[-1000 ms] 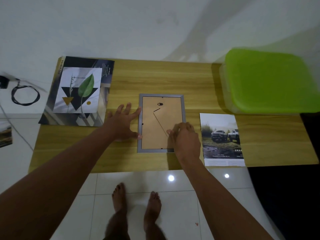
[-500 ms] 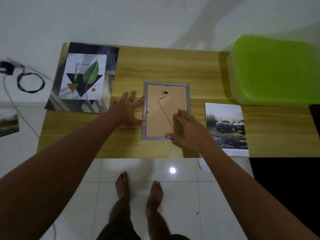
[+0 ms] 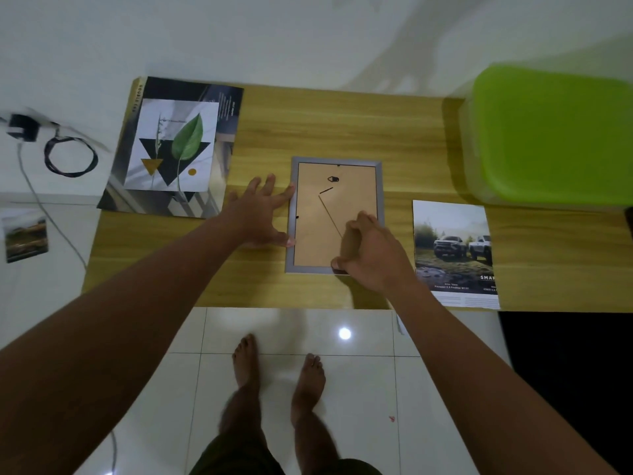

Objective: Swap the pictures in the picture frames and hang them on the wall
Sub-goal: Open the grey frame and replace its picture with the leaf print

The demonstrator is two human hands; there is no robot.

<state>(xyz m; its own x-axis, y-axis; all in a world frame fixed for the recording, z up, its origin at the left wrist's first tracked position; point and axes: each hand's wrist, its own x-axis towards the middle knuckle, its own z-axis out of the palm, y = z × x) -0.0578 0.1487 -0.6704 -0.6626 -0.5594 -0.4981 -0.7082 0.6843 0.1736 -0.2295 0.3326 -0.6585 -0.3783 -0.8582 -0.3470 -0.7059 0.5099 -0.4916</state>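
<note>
A grey picture frame (image 3: 335, 161) lies face down in the middle of the wooden table (image 3: 342, 125), its brown backing board with hanger hook and stand facing up. My left hand (image 3: 260, 214) is spread flat beside the frame's left edge, fingertip and thumb touching that edge. My right hand (image 3: 368, 250) rests on the frame's lower right corner, fingers curled on the backing and thumb at the bottom rail. A leaf picture (image 3: 173, 145) lies on a dark printed sheet at the left. A picture of two trucks (image 3: 454, 252) lies to the right of the frame.
A clear box with a green lid (image 3: 551, 132) stands at the table's right end. A coiled black cable with a charger (image 3: 68, 156) hangs on the white wall at left. A small photo (image 3: 25, 238) is at the far left. My bare feet stand on white floor tiles.
My right hand has gone from pinching at the backing, to lying flat, to fingers curled again at the lower right corner. My left hand stays at the frame's left edge.
</note>
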